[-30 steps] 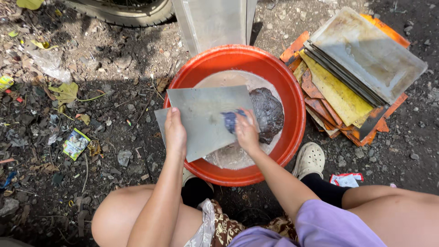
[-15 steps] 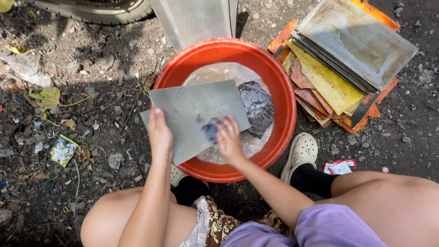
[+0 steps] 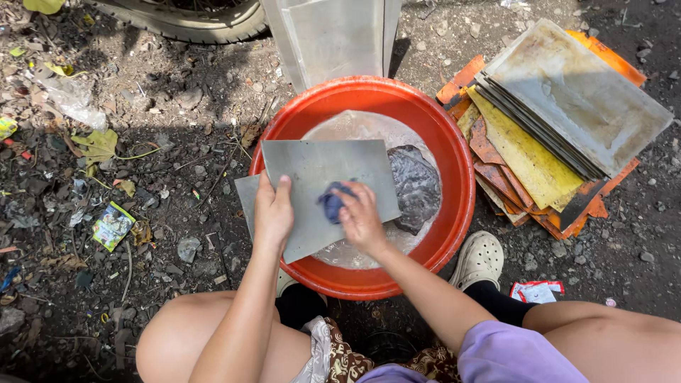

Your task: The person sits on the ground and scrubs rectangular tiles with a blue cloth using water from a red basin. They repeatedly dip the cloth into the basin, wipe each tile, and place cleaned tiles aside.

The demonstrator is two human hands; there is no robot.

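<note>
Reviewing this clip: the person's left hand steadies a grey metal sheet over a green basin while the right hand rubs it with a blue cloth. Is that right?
Not quite: the basin is red-orange, not green, as the head view shows. The rest holds: the left hand steadies the grey metal sheet over it while the right hand presses a blue cloth on the sheet.

Single head-worn view, looking steeply down from above a squatting person's knees onto bare, littered ground. The camera sits close: both forearms enter from the lower edge, and the left hand [image 3: 273, 213] and right hand [image 3: 362, 220] lie near the frame's centre. Beyond the hands, the round red plastic basin [image 3: 454, 163] fills the middle. To the right of the right hand, a stack of flat metal and orange sheets [image 3: 560, 120] reaches the frame's edge.
</note>
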